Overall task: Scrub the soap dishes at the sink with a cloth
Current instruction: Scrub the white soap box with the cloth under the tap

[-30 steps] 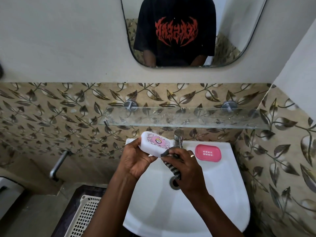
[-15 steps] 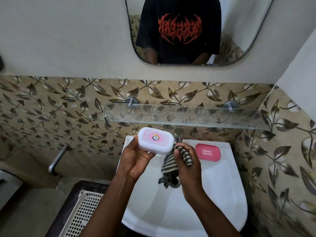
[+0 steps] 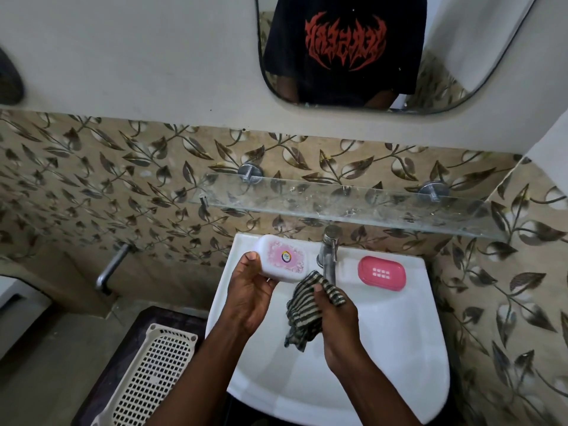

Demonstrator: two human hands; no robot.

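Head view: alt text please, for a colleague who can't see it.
The left hand holds a white soap dish over the sink; the right hand grips a striped cloth. A pink soap dish sits right of the tap.

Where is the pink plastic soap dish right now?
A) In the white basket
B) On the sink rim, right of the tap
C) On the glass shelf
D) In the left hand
B: the pink plastic soap dish lies untouched on the white sink's rim, right of the metal tap.
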